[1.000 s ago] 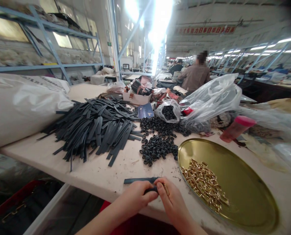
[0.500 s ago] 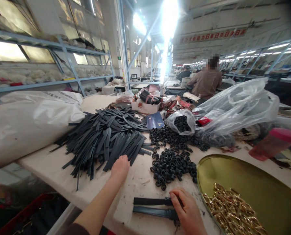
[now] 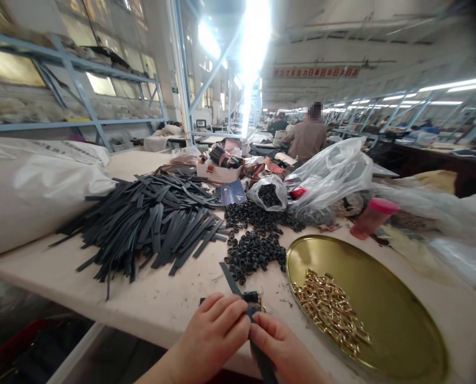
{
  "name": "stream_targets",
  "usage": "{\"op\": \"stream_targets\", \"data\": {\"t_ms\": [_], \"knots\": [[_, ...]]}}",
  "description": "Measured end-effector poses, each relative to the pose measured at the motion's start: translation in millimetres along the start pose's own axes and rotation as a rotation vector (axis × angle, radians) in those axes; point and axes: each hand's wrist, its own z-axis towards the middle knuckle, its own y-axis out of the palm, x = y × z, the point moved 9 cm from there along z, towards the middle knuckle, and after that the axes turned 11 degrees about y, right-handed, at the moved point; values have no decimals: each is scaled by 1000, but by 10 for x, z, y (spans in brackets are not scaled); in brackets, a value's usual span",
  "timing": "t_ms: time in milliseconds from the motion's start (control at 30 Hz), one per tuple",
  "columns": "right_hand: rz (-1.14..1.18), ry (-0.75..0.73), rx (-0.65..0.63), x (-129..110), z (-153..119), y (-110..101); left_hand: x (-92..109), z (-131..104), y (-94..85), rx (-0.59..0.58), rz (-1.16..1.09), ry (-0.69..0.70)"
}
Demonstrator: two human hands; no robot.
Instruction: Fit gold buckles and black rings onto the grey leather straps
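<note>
A single flat black strap [image 3: 230,279] runs slantwise between my two hands, its far end pointing up toward the loops. My left hand [image 3: 217,336] is closed over its middle. Beside it, my right hand [image 3: 282,346] pinches the same strap between thumb and fingers. Just beyond the knuckles, another black strap piece [image 3: 251,296] with a bit of gold metal lies on the table, mostly covered by my hands. A large heap of loose black straps [image 3: 158,224] spreads on the left. Small black loops [image 3: 254,253] are piled in the middle.
On the right, an oval gold-coloured tray [image 3: 398,298] carries a heap of gold buckles [image 3: 330,309]. A pink-lidded container [image 3: 374,218] and clear plastic bags [image 3: 334,168] lie behind it. A white sack [image 3: 33,192] rests at left. A person [image 3: 308,136] is farther back.
My left hand has come from the strap heap to the front with a strap. My right hand has left the two straps on the table and now grips this one. The view has turned right.
</note>
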Motion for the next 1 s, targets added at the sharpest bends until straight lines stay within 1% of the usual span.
{"op": "stream_targets", "data": {"t_ms": [33,67,100,133,167,200,233,267,300,333,367,400,433,500,567,633,700,767,867,1000], "knots": [[39,10,23,45,-44,30,-78,-31,4,58,-74,-137],[66,12,59,97,-76,45,-202,-94,32,127,-193,-322],[73,6,89,149,-99,65,-333,-189,116,186,-367,-534],[61,-9,107,190,-116,93,-425,-299,259,227,-580,-751],[24,-29,96,216,-124,142,-448,-395,428,251,-805,-944],[-30,-50,55,223,-127,206,-414,-456,577,269,-1013,-1096],[-97,-79,7,207,-127,260,-362,-487,673,296,-1172,-1202],[-184,-117,-22,165,-123,275,-322,-500,717,330,-1270,-1270],[-305,-165,11,92,-109,215,-302,-503,718,364,-1315,-1302],[-431,-218,97,-10,-83,87,-293,-494,698,387,-1336,-1303],[-573,-278,244,-145,-53,-102,-279,-475,682,384,-1360,-1287],[-751,-310,471,-290,-24,-351,-257,-458,677,364,-1393,-1275],[-798,-311,573,-385,50,-556,-231,-446,682,338,-1434,-1272],[-857,-310,671,-519,270,-885,-180,-438,706,308,-1529,-1299],[-946,-313,685,-576,530,-1074,-155,-435,726,310,-1599,-1337],[-1042,-313,662,-565,753,-1156,-155,-427,744,318,-1647,-1355],[-1128,-303,645,-519,892,-1196,-170,-421,775,315,-1688,-1358],[-1198,-285,649,-472,949,-1241,-189,-419,828,298,-1731,-1352],[-1282,-255,671,-420,950,-1318,-236,-422,931,290,-1771,-1343],[-1394,-217,690,-366,937,-1341,-283,-448,1062,267,-1769,-1386]]}}
